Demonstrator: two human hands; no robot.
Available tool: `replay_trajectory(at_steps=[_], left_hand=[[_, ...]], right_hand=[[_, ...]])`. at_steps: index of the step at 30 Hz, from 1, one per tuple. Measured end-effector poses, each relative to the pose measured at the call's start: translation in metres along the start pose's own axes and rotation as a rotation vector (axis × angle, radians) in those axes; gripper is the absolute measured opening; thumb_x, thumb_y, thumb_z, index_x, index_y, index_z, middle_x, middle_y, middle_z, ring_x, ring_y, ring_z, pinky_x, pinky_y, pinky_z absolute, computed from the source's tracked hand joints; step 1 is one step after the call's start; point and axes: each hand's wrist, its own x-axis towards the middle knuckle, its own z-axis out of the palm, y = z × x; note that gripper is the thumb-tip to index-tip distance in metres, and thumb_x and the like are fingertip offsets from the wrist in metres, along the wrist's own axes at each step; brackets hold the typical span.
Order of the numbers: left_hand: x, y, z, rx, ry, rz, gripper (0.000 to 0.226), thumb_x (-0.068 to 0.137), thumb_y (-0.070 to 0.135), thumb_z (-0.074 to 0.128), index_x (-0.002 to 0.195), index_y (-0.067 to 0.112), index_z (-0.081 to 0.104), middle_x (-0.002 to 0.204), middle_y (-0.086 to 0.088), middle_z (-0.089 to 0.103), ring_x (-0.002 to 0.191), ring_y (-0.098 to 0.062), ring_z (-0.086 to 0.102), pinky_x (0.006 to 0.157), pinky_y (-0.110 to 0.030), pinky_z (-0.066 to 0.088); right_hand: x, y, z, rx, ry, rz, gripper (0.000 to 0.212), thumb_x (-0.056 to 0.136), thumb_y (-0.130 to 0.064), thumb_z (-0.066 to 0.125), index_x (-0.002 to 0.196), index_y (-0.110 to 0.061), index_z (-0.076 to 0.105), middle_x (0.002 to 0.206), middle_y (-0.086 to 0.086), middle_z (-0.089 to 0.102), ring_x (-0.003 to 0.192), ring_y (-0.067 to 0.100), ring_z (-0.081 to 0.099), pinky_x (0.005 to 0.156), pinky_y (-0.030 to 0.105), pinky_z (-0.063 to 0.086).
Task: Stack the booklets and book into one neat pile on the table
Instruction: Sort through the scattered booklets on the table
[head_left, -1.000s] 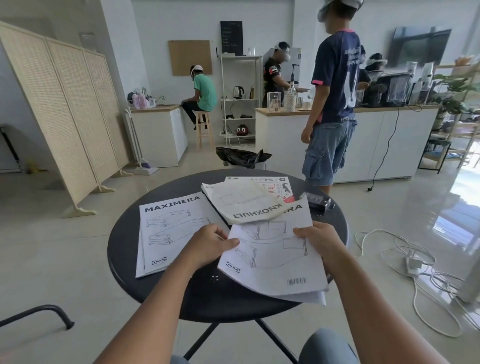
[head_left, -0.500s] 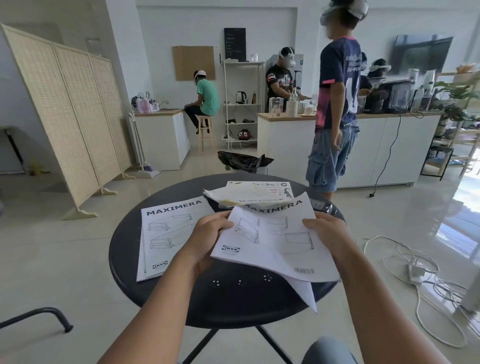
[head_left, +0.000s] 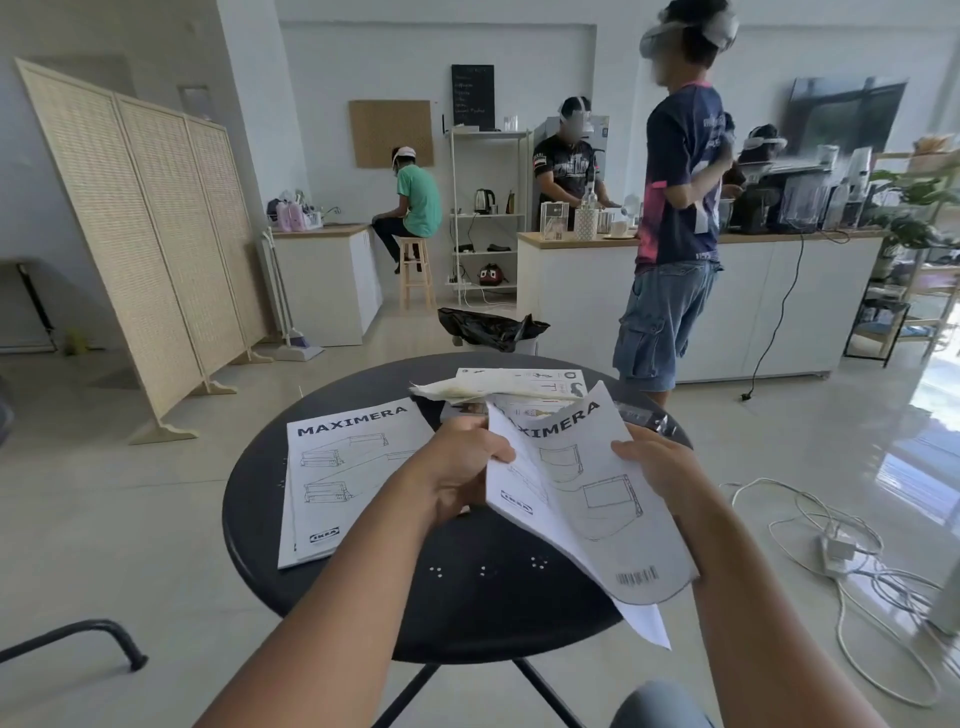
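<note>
Both hands hold one white MAXIMERA booklet (head_left: 582, 499) tilted up above the round black table (head_left: 467, 608). My left hand (head_left: 462, 467) grips its left edge, my right hand (head_left: 654, 457) its right edge, and its pages sag at the lower right. A second MAXIMERA booklet (head_left: 348, 478) lies flat on the table's left side. At the far edge a curled, worn booklet (head_left: 467, 387) rests on a book with a white illustrated cover (head_left: 540, 382).
A small dark object (head_left: 649, 418) lies at the table's right rim. A person in a dark shirt (head_left: 675, 218) stands just beyond the table. Cables and a power strip (head_left: 836, 551) trail on the floor at right. A black chair leg (head_left: 88, 636) is at lower left.
The booklet in my hands has risen off the table and tipped up towards me. The worn booklet that lay on it now rests at the far edge.
</note>
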Motion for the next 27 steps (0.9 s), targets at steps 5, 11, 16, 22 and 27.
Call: replay_trajectory(at_steps=[5, 11, 16, 22, 27], left_hand=[[-0.003, 0.013, 0.01, 0.055, -0.069, 0.061, 0.039, 0.086, -0.011, 0.049, 0.121, -0.001, 0.061, 0.115, -0.021, 0.071, 0.103, -0.041, 0.07, 0.09, -0.056, 0.056], [-0.002, 0.027, 0.003, 0.028, -0.064, 0.148, 0.043, 0.083, -0.01, 0.047, 0.12, 0.004, 0.064, 0.113, -0.019, 0.073, 0.103, -0.042, 0.069, 0.092, -0.058, 0.054], [-0.004, 0.022, -0.004, -0.025, -0.048, 0.191, 0.046, 0.084, -0.009, 0.045, 0.119, 0.013, 0.065, 0.11, -0.018, 0.074, 0.102, -0.044, 0.069, 0.087, -0.06, 0.055], [-0.001, 0.006, -0.027, -0.202, -0.058, 0.27, 0.058, 0.084, -0.01, 0.044, 0.129, 0.023, 0.06, 0.12, -0.022, 0.068, 0.104, -0.047, 0.065, 0.087, -0.065, 0.053], [-0.003, -0.002, -0.04, -0.345, -0.112, 0.347, 0.063, 0.085, -0.016, 0.039, 0.133, 0.02, 0.058, 0.125, -0.021, 0.065, 0.101, -0.041, 0.065, 0.085, -0.053, 0.056]], right_hand=[[0.008, 0.006, -0.017, 0.038, 0.019, 0.001, 0.036, 0.091, -0.004, 0.061, 0.122, -0.017, 0.073, 0.106, 0.015, 0.076, 0.089, 0.033, 0.071, 0.08, 0.038, 0.056], [0.006, 0.005, -0.018, 0.076, -0.018, -0.007, 0.032, 0.097, -0.005, 0.054, 0.116, -0.026, 0.071, 0.092, 0.011, 0.075, 0.075, 0.026, 0.07, 0.062, 0.031, 0.051], [0.007, 0.014, -0.009, 0.133, -0.074, 0.001, 0.04, 0.092, -0.011, 0.058, 0.124, -0.03, 0.072, 0.104, 0.012, 0.079, 0.089, 0.034, 0.075, 0.078, 0.043, 0.057], [-0.01, 0.015, 0.012, 0.226, -0.247, 0.055, 0.028, 0.102, -0.018, 0.055, 0.119, -0.032, 0.071, 0.109, 0.006, 0.075, 0.097, 0.033, 0.066, 0.075, 0.044, 0.055], [-0.014, 0.014, 0.032, 0.249, -0.326, 0.02, 0.026, 0.101, -0.023, 0.058, 0.125, -0.027, 0.068, 0.115, 0.004, 0.077, 0.098, 0.03, 0.07, 0.077, 0.042, 0.057]])
